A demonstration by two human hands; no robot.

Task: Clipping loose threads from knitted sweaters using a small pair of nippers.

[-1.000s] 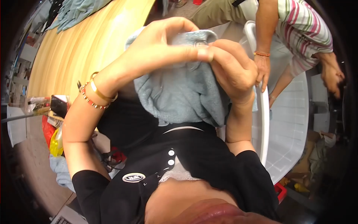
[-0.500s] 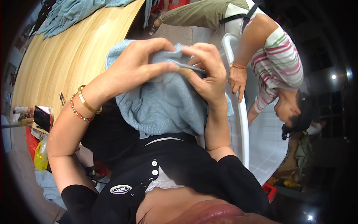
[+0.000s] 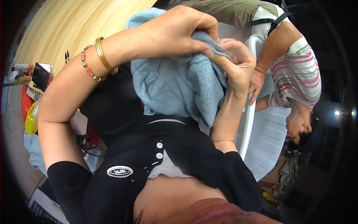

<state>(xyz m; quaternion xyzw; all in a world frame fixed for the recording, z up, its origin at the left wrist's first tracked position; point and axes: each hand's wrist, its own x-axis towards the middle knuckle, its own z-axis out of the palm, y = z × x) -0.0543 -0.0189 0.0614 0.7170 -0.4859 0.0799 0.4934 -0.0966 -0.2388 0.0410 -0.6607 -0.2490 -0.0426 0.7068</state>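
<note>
My left hand point(image 3: 175, 31) holds a soft blue cloth point(image 3: 179, 86). Its fingers are closed tight, pinching the top edge of the cloth. My right hand point(image 3: 235, 61) is just beside it, almost touching. Its fingers are closed too, pinching the same edge. The cloth hangs down below my fingers, in front of my black top. Gold bangles point(image 3: 105, 56) sit on my left wrist. Past my right fingers is a white plastic chair point(image 3: 268, 134), and another person's hand point(image 3: 255, 83) rests on it. Far past my left fingers is the yellow wooden worktop point(image 3: 74, 26).
</note>
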